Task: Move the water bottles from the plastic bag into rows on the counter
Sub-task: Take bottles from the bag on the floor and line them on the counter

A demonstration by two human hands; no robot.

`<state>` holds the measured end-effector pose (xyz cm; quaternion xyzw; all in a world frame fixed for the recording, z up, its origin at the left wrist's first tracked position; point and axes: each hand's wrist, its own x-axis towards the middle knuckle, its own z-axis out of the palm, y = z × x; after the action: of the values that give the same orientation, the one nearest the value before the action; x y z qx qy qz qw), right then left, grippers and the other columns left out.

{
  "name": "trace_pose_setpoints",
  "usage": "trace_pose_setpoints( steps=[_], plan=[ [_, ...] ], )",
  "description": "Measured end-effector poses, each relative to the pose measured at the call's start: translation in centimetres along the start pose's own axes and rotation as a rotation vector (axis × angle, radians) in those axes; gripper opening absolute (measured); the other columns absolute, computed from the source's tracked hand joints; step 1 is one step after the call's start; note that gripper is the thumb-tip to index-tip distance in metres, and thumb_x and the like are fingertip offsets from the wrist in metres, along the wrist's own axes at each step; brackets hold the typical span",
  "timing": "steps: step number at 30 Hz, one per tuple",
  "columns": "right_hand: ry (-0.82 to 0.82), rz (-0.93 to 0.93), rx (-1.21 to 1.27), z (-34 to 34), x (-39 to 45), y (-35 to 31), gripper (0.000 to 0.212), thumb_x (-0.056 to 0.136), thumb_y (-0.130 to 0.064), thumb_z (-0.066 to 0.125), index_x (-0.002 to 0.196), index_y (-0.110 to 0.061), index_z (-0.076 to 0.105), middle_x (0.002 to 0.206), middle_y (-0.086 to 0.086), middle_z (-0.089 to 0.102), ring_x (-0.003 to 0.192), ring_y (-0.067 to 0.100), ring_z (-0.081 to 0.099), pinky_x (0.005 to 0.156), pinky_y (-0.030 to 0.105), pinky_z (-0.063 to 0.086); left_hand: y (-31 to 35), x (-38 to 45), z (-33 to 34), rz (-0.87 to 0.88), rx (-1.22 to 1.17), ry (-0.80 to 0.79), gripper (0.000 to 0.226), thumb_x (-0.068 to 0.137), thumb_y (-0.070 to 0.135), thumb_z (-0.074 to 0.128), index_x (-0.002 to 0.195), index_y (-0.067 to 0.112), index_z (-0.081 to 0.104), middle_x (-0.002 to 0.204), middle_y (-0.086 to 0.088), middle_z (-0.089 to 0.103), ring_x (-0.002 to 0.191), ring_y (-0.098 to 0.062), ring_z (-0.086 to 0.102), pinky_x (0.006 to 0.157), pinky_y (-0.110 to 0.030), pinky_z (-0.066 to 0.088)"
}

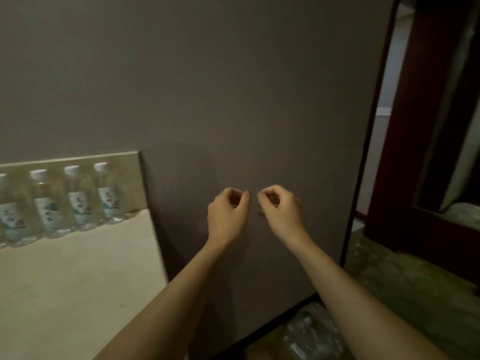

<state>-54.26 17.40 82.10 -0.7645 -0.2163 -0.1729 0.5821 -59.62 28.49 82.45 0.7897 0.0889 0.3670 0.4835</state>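
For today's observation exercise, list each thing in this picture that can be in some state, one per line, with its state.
Water bottles: four in view, upright, capped, in a row along the back of the counter.
Counter: bare in front of the row.
Plastic bag: on the floor below the arms, clear bottles blurred inside.
Left hand: raised, fingers curled, holding nothing.
Right hand: raised, fingers curled, holding nothing.

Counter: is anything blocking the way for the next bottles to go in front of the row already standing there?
Nothing visible. The counter lies bare in front of the row of bottles standing along its back edge. Both the left hand and the right hand are raised before the wall, holding nothing; the plastic bag sits low between the forearms.
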Motion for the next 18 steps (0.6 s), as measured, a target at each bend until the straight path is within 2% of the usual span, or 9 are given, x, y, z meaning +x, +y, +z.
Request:
trace_pose_setpoints(
  steps=[5, 12, 18],
  plan=[
    [0.042, 0.111, -0.025, -4.6, 1.1, 6.2, 0.012, 0.092, -0.026, 0.062, 0.084, -0.018, 0.066, 0.074, 0.000, 0.070, 0.068, 0.016, 0.070, 0.071, 0.045, 0.059, -0.6, 0.6, 7.7, -0.052, -0.042, -0.126, 0.023, 0.093, 0.037, 0.059, 0.085, 0.017, 0.068, 0.078, 0.003, 0.069, 0.077, -0.013, 0.065, 0.074, -0.034, 0.052],
    [0.044, 0.304, -0.088, -9.2, 5.2, 16.3, 0.011, 0.095, -0.025, 0.059, 0.085, -0.023, 0.063, 0.080, -0.001, 0.069, 0.070, 0.013, 0.069, 0.066, 0.031, 0.057, -4.7, 3.2, 19.9, -0.127, -0.047, -0.312, 0.026, 0.093, 0.040, 0.058, 0.089, 0.017, 0.070, 0.081, 0.003, 0.070, 0.080, -0.013, 0.066, 0.073, -0.030, 0.052],
    [-0.010, 0.481, -0.128, -11.4, 10.4, 25.6, 0.011, 0.096, -0.021, 0.057, 0.087, -0.018, 0.062, 0.076, 0.002, 0.067, 0.069, 0.016, 0.065, 0.069, 0.032, 0.052, -9.4, 6.8, 29.6, -0.247, -0.029, -0.440, 0.024, 0.093, 0.035, 0.061, 0.076, 0.017, 0.064, 0.072, 0.002, 0.066, 0.071, -0.013, 0.060, 0.065, -0.026, 0.042]
  ],
)
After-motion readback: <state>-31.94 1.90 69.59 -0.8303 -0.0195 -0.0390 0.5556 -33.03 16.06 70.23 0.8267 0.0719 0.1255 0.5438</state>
